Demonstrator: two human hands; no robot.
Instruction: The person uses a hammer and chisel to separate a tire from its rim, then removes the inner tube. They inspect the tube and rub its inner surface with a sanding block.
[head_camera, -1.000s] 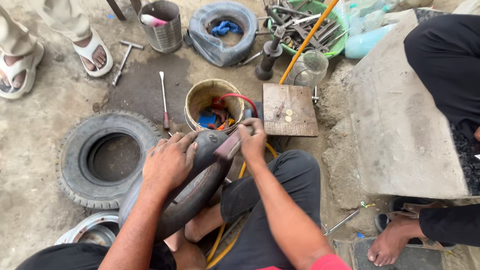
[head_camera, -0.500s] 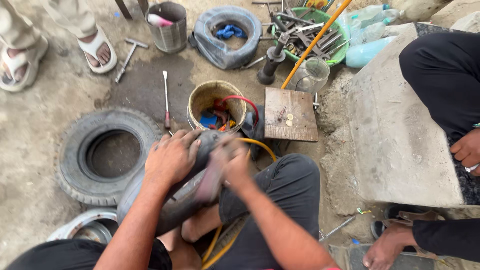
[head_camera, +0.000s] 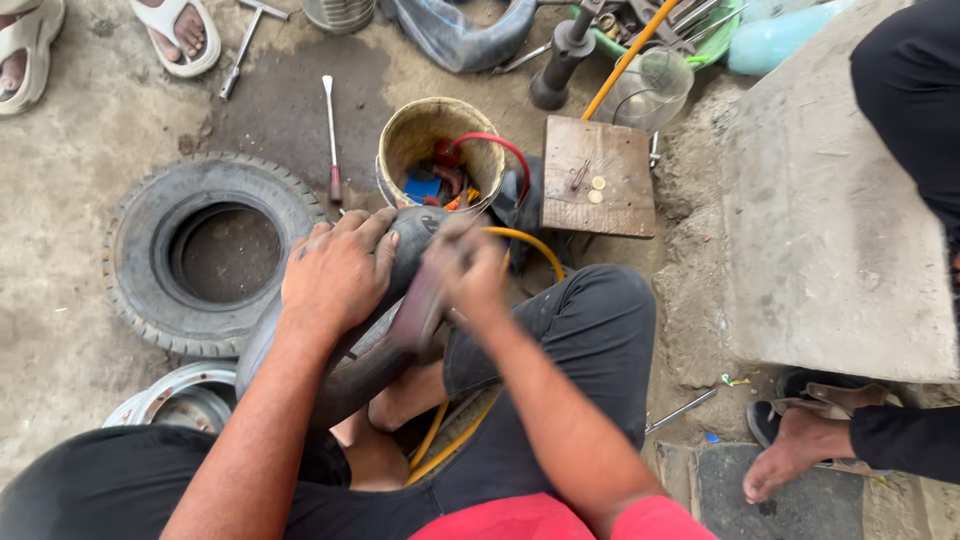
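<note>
The black inner tube (head_camera: 350, 370) lies across the person's lap, its long axis running from lower left up toward the bucket (head_camera: 440, 150). The left hand (head_camera: 335, 270) presses flat on it, open. The right hand (head_camera: 465, 275), blurred, closes its grip on a small rasp (head_camera: 420, 305), now lower along the tube than a second ago.

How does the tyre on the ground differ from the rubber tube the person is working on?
The tyre lies flat on the ground, untouched; the tube rests across the person's lap under the left hand. The tyre has a chunky tread; the tube is smooth. The tyre keeps a round shape; the tube looks limp and bent. Both are dark rubber.
</note>
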